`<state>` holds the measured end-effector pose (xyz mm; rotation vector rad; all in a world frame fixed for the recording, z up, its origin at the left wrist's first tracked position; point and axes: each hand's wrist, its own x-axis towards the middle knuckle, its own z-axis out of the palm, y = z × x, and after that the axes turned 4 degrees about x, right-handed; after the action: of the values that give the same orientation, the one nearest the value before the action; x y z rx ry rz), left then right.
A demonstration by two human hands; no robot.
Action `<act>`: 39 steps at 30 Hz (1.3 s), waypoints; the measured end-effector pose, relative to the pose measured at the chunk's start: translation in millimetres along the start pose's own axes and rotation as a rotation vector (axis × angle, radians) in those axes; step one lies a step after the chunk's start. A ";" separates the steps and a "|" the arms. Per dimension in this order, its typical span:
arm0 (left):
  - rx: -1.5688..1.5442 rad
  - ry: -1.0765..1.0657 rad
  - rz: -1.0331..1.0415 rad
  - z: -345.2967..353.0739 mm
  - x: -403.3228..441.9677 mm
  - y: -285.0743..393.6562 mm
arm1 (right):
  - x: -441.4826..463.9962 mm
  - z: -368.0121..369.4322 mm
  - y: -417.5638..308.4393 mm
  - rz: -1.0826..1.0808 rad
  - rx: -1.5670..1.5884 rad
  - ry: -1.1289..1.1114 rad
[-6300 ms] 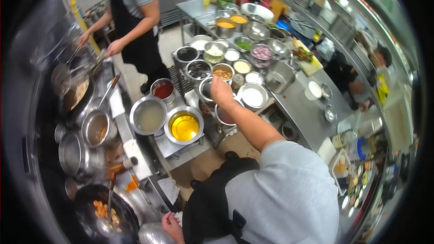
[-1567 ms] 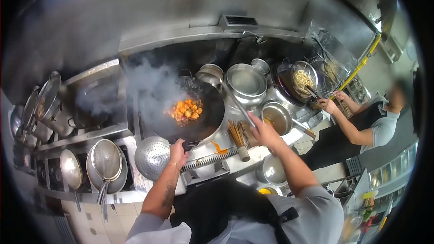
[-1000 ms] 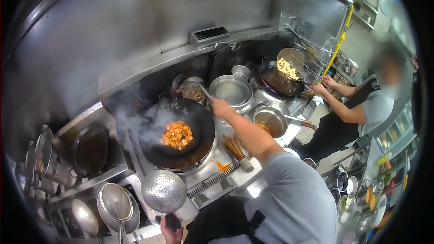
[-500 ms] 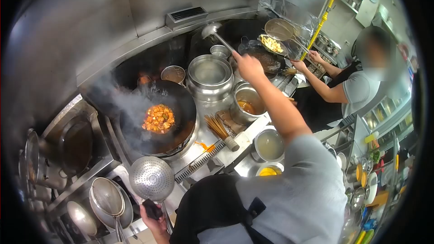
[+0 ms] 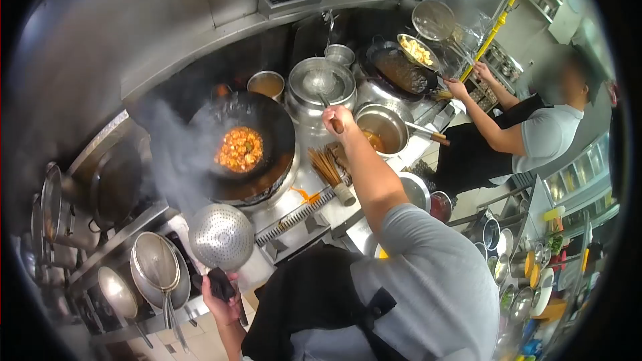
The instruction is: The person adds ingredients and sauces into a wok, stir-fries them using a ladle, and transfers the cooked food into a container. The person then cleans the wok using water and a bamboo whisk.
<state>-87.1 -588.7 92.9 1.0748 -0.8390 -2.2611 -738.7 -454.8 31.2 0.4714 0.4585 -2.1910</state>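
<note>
My right hand (image 5: 339,122) is closed around the handle of a metal ladle (image 5: 319,81). The ladle's bowl is over the mouth of a wide steel pot (image 5: 307,101). My left hand (image 5: 224,302), low at the front, is closed on a dark folded cloth (image 5: 220,285). Just above that hand rests a perforated skimmer (image 5: 221,237); its handle runs down past the cloth. Chunks of food in reddish sauce (image 5: 240,150) lie in a large black wok (image 5: 271,127) on the burner, with smoke or steam at its left.
A bamboo brush (image 5: 326,167) lies right of the wok, beside a pot of brownish liquid (image 5: 381,130). Mesh strainers (image 5: 156,261) rest at lower left. At right, a co-worker (image 5: 535,124) holds a strainer (image 5: 433,20) and a pan handle near another wok (image 5: 401,70).
My right hand has brought the ladle back from the rear of the stove to the wide pot. My left hand still holds the cloth. The whole view has shifted slightly.
</note>
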 end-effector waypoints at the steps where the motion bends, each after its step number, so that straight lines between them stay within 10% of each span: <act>1: 0.008 -0.021 -0.005 -6.0 -0.6 -1.9 | -13.6 0.7 4.8 0.003 0.014 -0.046; 21: 0.284 -0.334 -0.415 -23.9 93.3 11.6 | -293.1 -62.2 93.0 -0.222 -0.899 0.269; 24: 0.411 -0.431 -0.512 -16.4 118.7 2.1 | -324.9 -73.5 133.7 -0.273 -1.477 0.427; 25: 0.474 -0.430 -0.500 -17.6 127.6 -6.6 | -321.9 -111.8 141.8 -0.689 -2.096 0.182; 27: 0.544 -0.412 -0.465 7.9 112.2 -14.9 | -345.7 -89.7 174.6 -0.336 -2.134 0.448; 29: 0.637 -0.478 -0.548 -0.5 124.9 -33.3 | -333.1 -152.6 195.9 -1.132 -1.987 0.176; 31: 0.655 -0.479 -0.554 27.6 86.2 -32.9 | -381.0 -125.7 212.3 -0.243 -0.870 0.120; 32: 0.710 -0.535 -0.562 31.6 78.1 -41.1 | -389.5 -136.3 231.4 -0.529 -1.669 0.230; 34: 0.792 -0.618 -0.575 41.1 56.4 -56.9 | -417.1 -149.7 269.7 -0.665 -2.054 0.470; 36: 0.842 -0.681 -0.594 42.2 33.3 -81.8 | -411.6 -197.3 277.5 -0.873 -1.942 0.240; 39: 0.923 -0.760 -0.654 35.2 -10.6 -125.9 | -524.8 -200.9 304.2 -0.516 -1.259 0.096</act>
<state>-130.7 -484.1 26.9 0.8670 -2.2767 -2.9482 -155.1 -196.2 59.2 -0.2785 1.9748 -1.8337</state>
